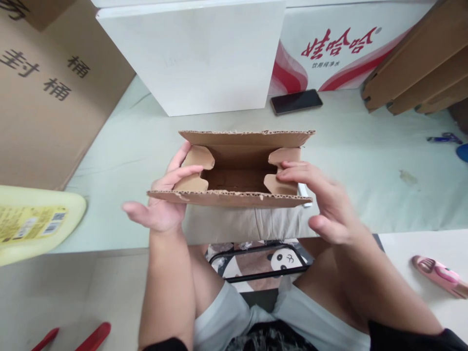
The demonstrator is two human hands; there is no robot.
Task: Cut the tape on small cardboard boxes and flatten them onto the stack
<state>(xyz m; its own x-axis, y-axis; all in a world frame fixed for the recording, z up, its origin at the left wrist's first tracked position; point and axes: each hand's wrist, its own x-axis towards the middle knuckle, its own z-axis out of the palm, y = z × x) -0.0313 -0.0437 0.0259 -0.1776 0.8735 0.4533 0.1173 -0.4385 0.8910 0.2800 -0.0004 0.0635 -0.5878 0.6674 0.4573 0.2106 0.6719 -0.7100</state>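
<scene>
A brown cardboard box (237, 170) is upright in front of me with its top open, and I see into its bare inside. Its long front flap (230, 199) and back flap (248, 138) stick outward, with rough corrugated edges. At the left end my left hand (168, 200) touches the notched end flap (192, 183) with stretched fingers, its thumb spread away from the cardboard. My right hand (325, 200) rests its fingertips on the right end flap (285, 184), thumb likewise apart from the box. Whatever lies under the box is hidden.
A white box (219, 53) and a red-printed carton (332, 53) stand behind, a phone (297, 102) before them. Left are a large carton (47, 97) and a yellow bottle (36, 224). Folded cardboard (413, 58) leans right. The table's front edge lies above my knees.
</scene>
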